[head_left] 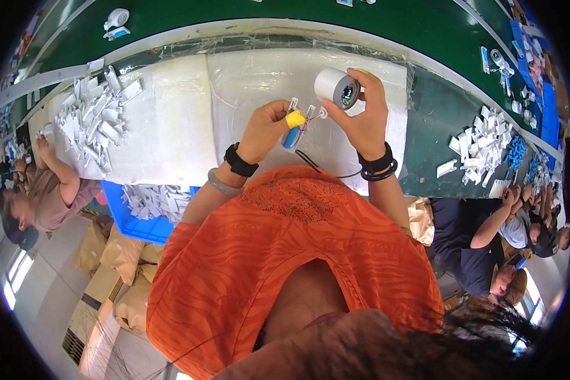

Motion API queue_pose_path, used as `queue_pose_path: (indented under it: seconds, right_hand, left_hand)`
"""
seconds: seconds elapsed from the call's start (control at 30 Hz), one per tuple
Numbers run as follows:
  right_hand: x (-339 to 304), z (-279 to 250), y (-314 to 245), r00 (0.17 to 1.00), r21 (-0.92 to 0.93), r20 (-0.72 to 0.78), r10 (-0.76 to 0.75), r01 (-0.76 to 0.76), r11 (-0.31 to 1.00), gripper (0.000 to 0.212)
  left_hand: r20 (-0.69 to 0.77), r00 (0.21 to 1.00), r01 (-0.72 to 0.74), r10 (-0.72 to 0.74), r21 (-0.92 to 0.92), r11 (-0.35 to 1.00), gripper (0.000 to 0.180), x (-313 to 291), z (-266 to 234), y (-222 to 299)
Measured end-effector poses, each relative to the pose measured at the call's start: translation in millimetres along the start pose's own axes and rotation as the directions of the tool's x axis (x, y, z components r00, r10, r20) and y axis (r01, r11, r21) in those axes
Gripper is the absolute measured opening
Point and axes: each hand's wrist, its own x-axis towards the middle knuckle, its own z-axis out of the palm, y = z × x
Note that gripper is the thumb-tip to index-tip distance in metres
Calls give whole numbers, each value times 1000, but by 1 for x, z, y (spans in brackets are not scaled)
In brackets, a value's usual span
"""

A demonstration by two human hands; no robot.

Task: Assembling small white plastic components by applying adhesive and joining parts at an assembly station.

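Note:
My left hand (264, 134) is closed around a narrow white plastic part (310, 113) with a blue cylinder, battery-like, (291, 137) in it. A yellow wrap (295, 119) shows at the fingertips there. My right hand (368, 120) grips a white round housing (328, 82) between thumb and fingers, its dark glossy end turned right. Thin reddish wires (315, 116) run from the white part toward a small white piece (323, 112) by my right thumb. Both hands are above the padded white mat (253, 76), close together but apart.
White plastic parts are heaped at left (95, 120) and right (481, 142), the latter near blue cylinders (516, 152). A blue bin (128, 221) of white parts stands at lower left. Beyond a rail runs a green conveyor belt (234, 11). Co-workers (60, 190) sit on both sides.

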Motion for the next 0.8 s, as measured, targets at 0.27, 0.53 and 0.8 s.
queue_pose_path:
  seconds: [0.27, 0.53, 0.8]
  right_hand:
    - [2, 3, 6, 1000, -4, 7, 7, -7, 1000, 62]
    - [6, 7, 16, 999, 3, 21, 43, -43, 999, 60]
    - [23, 15, 29, 997, 16, 31, 70, -71, 997, 59]
  left_hand:
    - [-4, 1000, 21, -22, -101, 995, 19, 0, 5, 7]
    - [35, 997, 77, -74, -78, 994, 20, 11, 0, 8]
    - [74, 991, 116, -114, -31, 993, 26, 38, -15, 7]
